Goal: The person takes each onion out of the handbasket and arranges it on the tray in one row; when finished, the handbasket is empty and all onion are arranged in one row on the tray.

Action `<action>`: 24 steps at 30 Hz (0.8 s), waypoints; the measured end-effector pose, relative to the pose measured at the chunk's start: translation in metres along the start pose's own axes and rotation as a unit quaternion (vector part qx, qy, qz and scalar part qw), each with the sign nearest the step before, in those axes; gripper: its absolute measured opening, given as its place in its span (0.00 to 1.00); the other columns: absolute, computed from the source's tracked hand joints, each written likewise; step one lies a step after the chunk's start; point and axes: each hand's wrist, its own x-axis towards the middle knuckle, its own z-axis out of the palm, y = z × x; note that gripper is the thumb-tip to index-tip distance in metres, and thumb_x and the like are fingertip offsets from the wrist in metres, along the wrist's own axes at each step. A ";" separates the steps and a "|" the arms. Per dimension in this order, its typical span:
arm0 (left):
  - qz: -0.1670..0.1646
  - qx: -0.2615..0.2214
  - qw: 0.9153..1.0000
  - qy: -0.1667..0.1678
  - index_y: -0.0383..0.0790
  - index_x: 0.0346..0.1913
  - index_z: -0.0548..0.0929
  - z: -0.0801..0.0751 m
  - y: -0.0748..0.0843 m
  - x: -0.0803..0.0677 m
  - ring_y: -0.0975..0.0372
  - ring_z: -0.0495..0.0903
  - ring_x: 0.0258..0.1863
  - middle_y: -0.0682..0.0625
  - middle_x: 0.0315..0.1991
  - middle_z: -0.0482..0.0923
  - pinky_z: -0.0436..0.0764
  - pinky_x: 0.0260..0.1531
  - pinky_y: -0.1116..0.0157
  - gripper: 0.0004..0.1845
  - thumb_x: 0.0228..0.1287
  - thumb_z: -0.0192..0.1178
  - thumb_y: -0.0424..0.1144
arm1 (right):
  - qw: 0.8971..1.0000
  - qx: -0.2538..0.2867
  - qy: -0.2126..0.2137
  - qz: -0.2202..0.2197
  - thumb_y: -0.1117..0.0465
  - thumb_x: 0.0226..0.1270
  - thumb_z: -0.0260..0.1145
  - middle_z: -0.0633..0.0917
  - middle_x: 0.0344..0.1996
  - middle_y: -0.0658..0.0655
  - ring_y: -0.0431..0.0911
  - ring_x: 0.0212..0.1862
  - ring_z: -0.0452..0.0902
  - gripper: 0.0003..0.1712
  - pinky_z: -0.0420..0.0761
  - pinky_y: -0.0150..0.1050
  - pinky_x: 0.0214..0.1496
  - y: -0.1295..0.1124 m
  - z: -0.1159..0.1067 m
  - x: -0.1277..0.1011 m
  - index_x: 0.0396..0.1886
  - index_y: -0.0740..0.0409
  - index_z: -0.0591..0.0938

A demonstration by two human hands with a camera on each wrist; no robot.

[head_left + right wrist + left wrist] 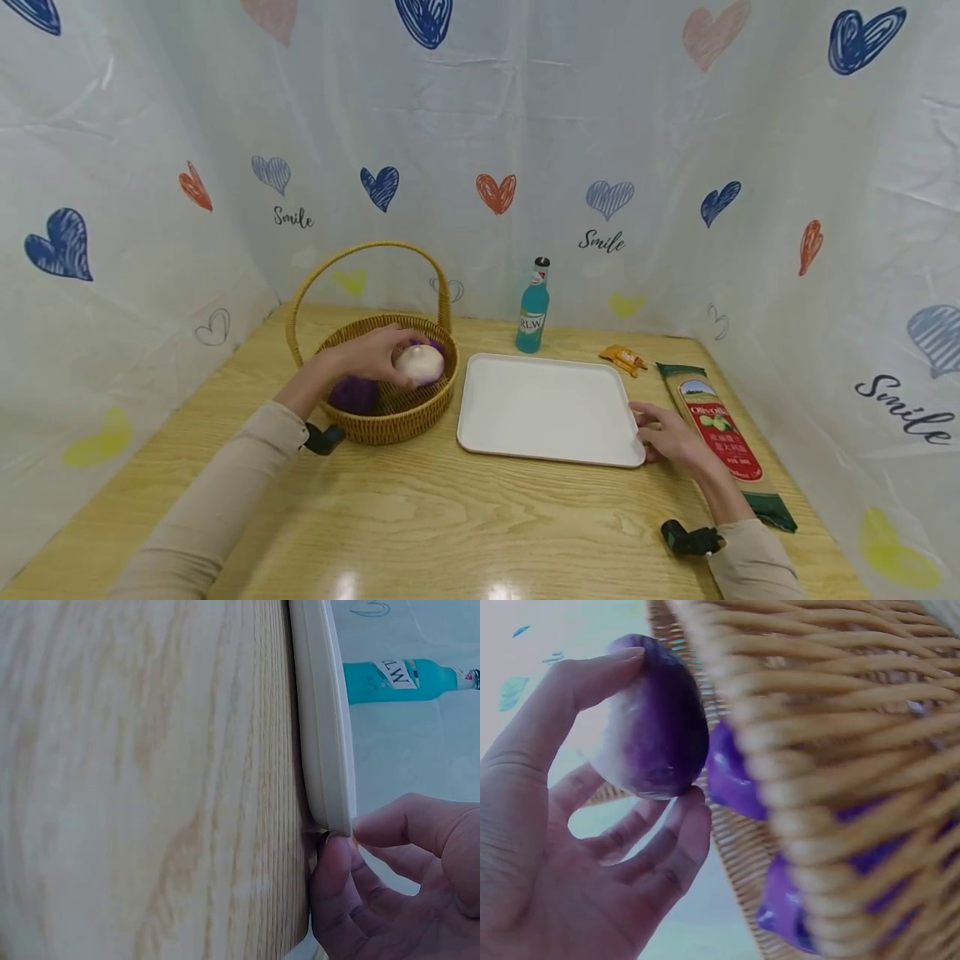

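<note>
My left hand point(378, 354) holds a purple-and-white turnip-like vegetable point(420, 365) over the wicker basket point(397, 427). In the left wrist view, the thumb lies on the vegetable's glossy purple side point(660, 724) and fingertips support it from below. Inside the basket are dark purple things point(354, 395), partly hidden by the hand and the wicker wall. My right hand point(671, 433) pinches the right edge of a white tray point(551, 408), near its front corner. In the right wrist view, the thumb meets the tray's rim point(330, 750) while curled fingers sit beneath it.
Behind the tray stands a blue bottle point(532, 308). A small orange packet point(623, 359) lies by the tray's back right corner. Right of my right hand lies a long green-and-red pasta bag point(720, 433). The basket's tall handle point(375, 245) arches up. Printed curtains point(465, 108) enclose the table.
</note>
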 end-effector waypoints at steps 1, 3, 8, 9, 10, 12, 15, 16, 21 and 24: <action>0.001 -0.004 1.000 0.003 0.45 0.65 0.74 -0.002 0.002 0.001 0.52 0.74 0.52 0.40 0.55 0.73 0.78 0.47 0.57 0.38 0.49 0.74 0.47 | 1.000 0.000 0.000 0.000 0.71 0.68 0.53 0.70 0.56 0.74 0.45 0.35 0.76 0.34 0.80 0.36 0.30 0.000 0.000 0.000 0.73 0.70 0.59; 0.002 -0.008 1.000 0.007 0.47 0.66 0.73 -0.004 0.005 0.004 0.52 0.74 0.51 0.41 0.55 0.73 0.78 0.47 0.57 0.38 0.49 0.74 0.47 | 1.000 0.001 0.000 0.002 0.71 0.68 0.53 0.70 0.57 0.74 0.45 0.35 0.76 0.33 0.80 0.36 0.30 0.001 0.000 0.001 0.73 0.70 0.60; 0.011 -0.022 1.000 0.012 0.46 0.67 0.72 -0.008 0.018 0.015 0.53 0.74 0.51 0.41 0.56 0.72 0.78 0.49 0.56 0.40 0.49 0.74 0.49 | 1.000 0.008 0.000 0.005 0.71 0.68 0.53 0.70 0.57 0.73 0.45 0.35 0.75 0.34 0.79 0.35 0.30 0.002 -0.001 0.001 0.73 0.70 0.60; 0.014 -0.024 1.000 0.013 0.45 0.67 0.71 -0.008 0.021 0.018 0.53 0.74 0.50 0.41 0.55 0.72 0.78 0.49 0.55 0.40 0.49 0.74 0.49 | 1.000 0.010 0.001 0.004 0.71 0.67 0.53 0.70 0.57 0.73 0.45 0.35 0.75 0.34 0.79 0.35 0.30 0.002 -0.001 0.001 0.73 0.70 0.60; 0.019 -0.025 0.999 0.014 0.44 0.67 0.71 -0.008 0.023 0.021 0.53 0.74 0.50 0.40 0.55 0.73 0.78 0.50 0.55 0.41 0.50 0.73 0.49 | 1.000 0.011 0.000 0.004 0.71 0.67 0.53 0.70 0.57 0.73 0.45 0.35 0.75 0.34 0.79 0.35 0.29 0.003 0.000 0.001 0.73 0.70 0.60; 0.024 -0.023 0.999 0.013 0.44 0.67 0.71 -0.008 0.029 0.029 0.53 0.75 0.50 0.41 0.54 0.74 0.79 0.50 0.55 0.40 0.50 0.73 0.50 | 1.000 0.011 -0.001 0.003 0.71 0.67 0.53 0.70 0.56 0.73 0.45 0.34 0.75 0.34 0.79 0.35 0.29 0.003 0.000 0.001 0.73 0.70 0.59; 0.030 -0.022 0.999 0.008 0.46 0.67 0.72 -0.007 0.039 0.043 0.53 0.75 0.51 0.42 0.55 0.75 0.79 0.51 0.55 0.39 0.49 0.73 0.50 | 1.000 0.012 0.000 0.005 0.71 0.68 0.53 0.70 0.56 0.72 0.45 0.33 0.74 0.34 0.78 0.35 0.29 0.003 0.001 0.000 0.73 0.70 0.60; 0.033 -0.023 0.999 0.006 0.46 0.66 0.73 -0.007 0.042 0.048 0.53 0.74 0.52 0.42 0.56 0.75 0.79 0.51 0.55 0.39 0.49 0.73 0.50 | 1.000 0.010 -0.001 0.004 0.71 0.68 0.53 0.70 0.56 0.73 0.45 0.33 0.74 0.34 0.78 0.35 0.29 0.003 0.001 0.000 0.73 0.70 0.59; 0.029 -0.042 0.999 -0.004 0.49 0.65 0.74 -0.004 0.062 0.072 0.54 0.74 0.52 0.45 0.56 0.75 0.79 0.51 0.57 0.38 0.50 0.74 0.50 | 1.000 0.004 0.002 -0.001 0.70 0.68 0.53 0.71 0.56 0.72 0.45 0.32 0.75 0.33 0.78 0.34 0.29 0.002 0.001 -0.001 0.73 0.69 0.60; 0.037 -0.048 0.998 -0.008 0.48 0.65 0.73 0.002 0.070 0.086 0.54 0.74 0.51 0.46 0.56 0.76 0.79 0.51 0.59 0.38 0.50 0.75 0.50 | 1.000 0.006 0.002 -0.001 0.70 0.68 0.53 0.71 0.55 0.72 0.45 0.33 0.75 0.33 0.79 0.35 0.29 0.002 0.001 0.000 0.73 0.69 0.61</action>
